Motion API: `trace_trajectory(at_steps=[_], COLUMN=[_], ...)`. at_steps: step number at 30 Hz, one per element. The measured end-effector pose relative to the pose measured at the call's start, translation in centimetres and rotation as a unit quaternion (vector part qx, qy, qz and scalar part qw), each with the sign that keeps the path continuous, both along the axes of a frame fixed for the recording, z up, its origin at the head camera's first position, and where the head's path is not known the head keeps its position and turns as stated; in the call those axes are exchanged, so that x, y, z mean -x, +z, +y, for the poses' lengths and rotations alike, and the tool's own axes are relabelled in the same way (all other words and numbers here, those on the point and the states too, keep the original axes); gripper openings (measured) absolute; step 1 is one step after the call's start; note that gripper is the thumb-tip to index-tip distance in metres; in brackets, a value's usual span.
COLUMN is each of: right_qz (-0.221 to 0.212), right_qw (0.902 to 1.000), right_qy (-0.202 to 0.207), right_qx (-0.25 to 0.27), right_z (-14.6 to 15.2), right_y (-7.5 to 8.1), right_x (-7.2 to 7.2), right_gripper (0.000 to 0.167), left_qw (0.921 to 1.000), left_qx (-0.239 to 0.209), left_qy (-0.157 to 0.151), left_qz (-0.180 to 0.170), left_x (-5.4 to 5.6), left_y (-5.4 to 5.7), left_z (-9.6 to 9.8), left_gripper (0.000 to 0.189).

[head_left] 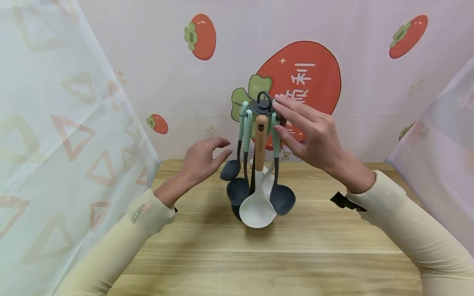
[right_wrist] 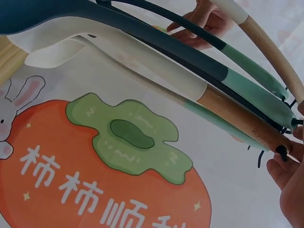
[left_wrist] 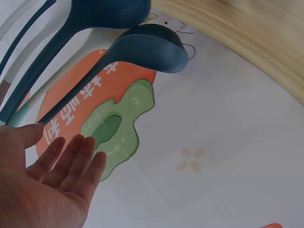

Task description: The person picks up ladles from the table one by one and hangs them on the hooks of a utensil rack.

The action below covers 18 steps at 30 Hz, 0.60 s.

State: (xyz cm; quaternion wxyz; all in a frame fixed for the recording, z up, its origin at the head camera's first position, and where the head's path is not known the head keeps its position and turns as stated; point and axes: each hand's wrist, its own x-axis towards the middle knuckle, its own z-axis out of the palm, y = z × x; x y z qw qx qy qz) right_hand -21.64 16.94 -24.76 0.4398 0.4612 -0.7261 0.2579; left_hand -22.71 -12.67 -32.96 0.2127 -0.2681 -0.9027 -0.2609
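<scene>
A dark utensil rack (head_left: 263, 107) with a loop on top stands mid-table, kitchen tools hanging around it. At its front hangs a white ladle (head_left: 258, 211) with a wooden handle; dark ladles (head_left: 283, 200) with mint handles hang beside it. My right hand (head_left: 311, 127) is at the rack's top right. There its fingertips pinch the end of a wooden handle (right_wrist: 247, 121) on a white utensil, by a hook; its head is partly hidden behind other tools. To the left, my left hand (head_left: 201, 158) holds nothing, thumb and fingers parted near a dark ladle (left_wrist: 152, 47).
The rack stands on a wood-grain table (head_left: 207, 255), its base mostly hidden behind the hanging heads. Behind it is a pale cloth backdrop (head_left: 140, 49) printed with persimmons. Cloth side panels (head_left: 55, 144) flank the table.
</scene>
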Motion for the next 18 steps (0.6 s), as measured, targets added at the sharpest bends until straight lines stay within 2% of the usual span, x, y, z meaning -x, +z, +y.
trace_trajectory(at_steps=[3, 6, 11, 18], right_qz=[-0.001, -0.006, -0.025, -0.065], right_qw=[0.9999, 0.9995, 0.9938, 0.9834], right_qy=[-0.004, -0.018, -0.078, -0.136], right_qx=[-0.01, -0.024, -0.075, -0.1], right_z=[0.1, 0.5, 2.0, 4.5], right_y=[0.0, 0.0, -0.1, -1.8], right_x=[0.0, -0.1, -0.1, 0.3], right_gripper=[0.046, 0.056, 0.073, 0.086], left_qw=[0.9996, 0.9986, 0.9956, 0.9924], left_qx=[0.019, 0.04, 0.07, 0.088], left_qy=[0.019, 0.034, 0.059, 0.076], left_qz=[0.0, -0.001, -0.017, -0.04], left_x=[-0.4, -0.8, -1.5, -2.3], left_y=[-0.1, -0.3, -0.6, -1.5], left_z=[-0.7, -1.5, -3.3, -5.7], left_gripper=[0.032, 0.039, 0.053, 0.07])
